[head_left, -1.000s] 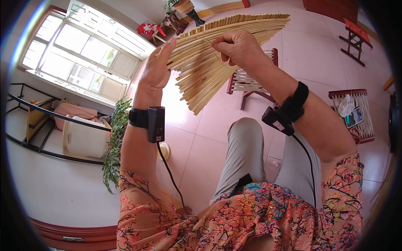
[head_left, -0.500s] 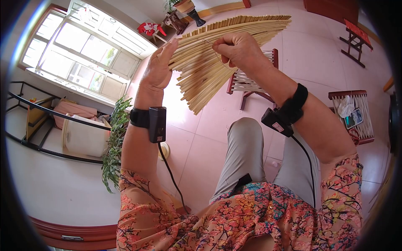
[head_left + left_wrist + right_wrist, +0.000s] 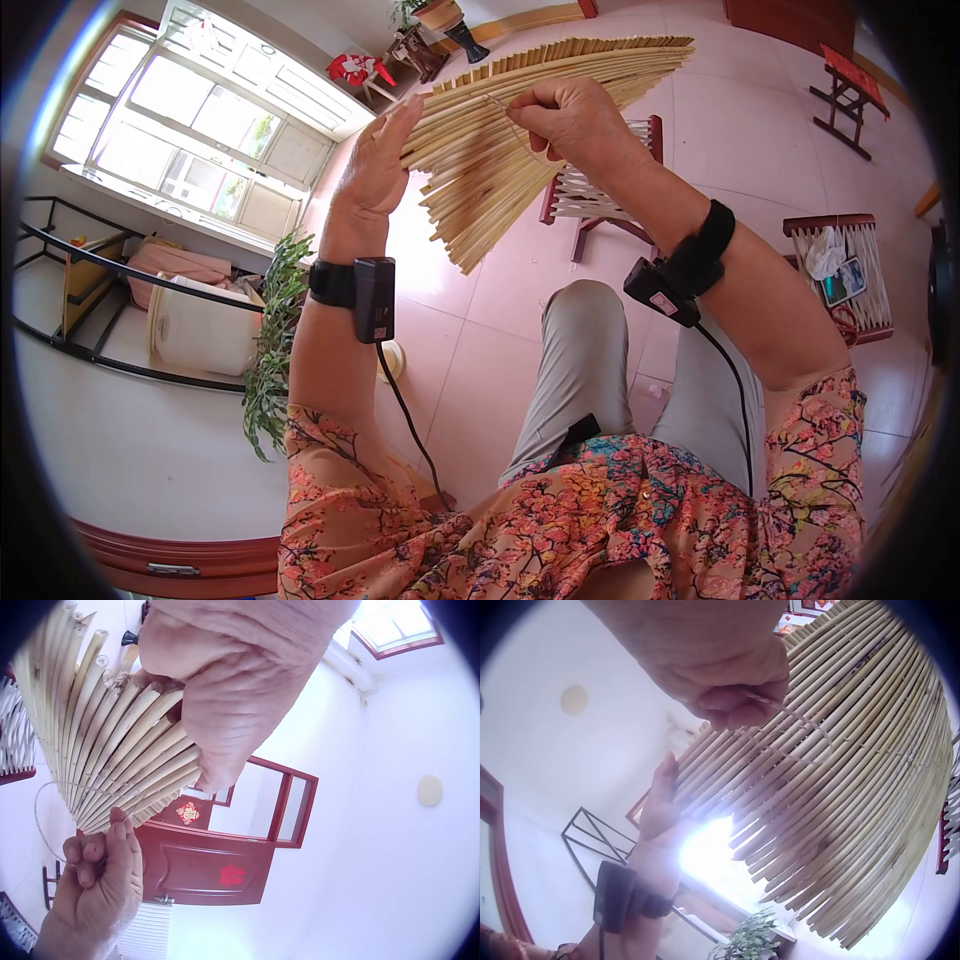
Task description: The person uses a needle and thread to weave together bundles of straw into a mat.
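A fan-shaped mat of pale straw-coloured stalks, strung side by side, is held up in front of the person. My left hand grips its left end, with the thumb along the edge and the other fingers partly hidden behind the stalks. Over the face of the mat, my right hand pinches a thin string between thumb and curled fingers. The string loops out from the fingertips and runs back to the stalks, also showing as a loose curve in the left wrist view. Uneven stalk ends point down toward the lap.
Below the mat stands a folding stool with a corded seat. Another corded stool at the right carries a phone and a plastic bag. A leafy plant and a black metal rack are at the left, beneath a window.
Both hands and the mat stay almost in place, with only a very slight shift of the left hand and mat. The right hand keeps its pinch on the string.
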`<action>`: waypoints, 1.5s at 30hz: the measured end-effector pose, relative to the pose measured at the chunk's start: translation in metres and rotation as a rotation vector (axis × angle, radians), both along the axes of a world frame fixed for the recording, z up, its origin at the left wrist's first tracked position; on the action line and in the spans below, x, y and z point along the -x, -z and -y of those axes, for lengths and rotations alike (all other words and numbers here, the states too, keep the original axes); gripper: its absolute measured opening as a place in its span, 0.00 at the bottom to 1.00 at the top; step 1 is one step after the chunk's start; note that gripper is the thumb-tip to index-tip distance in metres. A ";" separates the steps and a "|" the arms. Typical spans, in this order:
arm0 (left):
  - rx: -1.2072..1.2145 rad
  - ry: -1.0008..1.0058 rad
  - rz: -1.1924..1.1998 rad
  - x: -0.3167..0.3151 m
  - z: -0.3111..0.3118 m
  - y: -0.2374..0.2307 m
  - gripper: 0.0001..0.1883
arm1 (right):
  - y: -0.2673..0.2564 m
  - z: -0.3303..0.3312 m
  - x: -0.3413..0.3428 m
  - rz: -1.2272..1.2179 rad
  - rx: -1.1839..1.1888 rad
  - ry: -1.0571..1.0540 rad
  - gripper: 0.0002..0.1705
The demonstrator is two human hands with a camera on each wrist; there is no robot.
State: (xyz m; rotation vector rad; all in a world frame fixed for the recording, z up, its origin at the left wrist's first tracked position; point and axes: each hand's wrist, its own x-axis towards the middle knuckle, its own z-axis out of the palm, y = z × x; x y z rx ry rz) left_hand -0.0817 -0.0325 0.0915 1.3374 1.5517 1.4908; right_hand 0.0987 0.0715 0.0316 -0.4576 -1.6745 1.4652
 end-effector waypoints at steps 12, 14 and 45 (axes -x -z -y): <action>0.095 0.209 -0.574 -0.096 0.065 0.067 0.22 | 0.059 0.063 -0.109 0.199 0.300 -0.159 0.10; 0.030 0.279 -0.762 -0.111 0.076 0.081 0.24 | 0.076 0.080 -0.128 0.285 0.411 -0.180 0.10; 0.014 0.247 -0.756 -0.141 0.136 0.144 0.30 | 0.158 0.140 -0.157 0.223 0.479 -0.031 0.06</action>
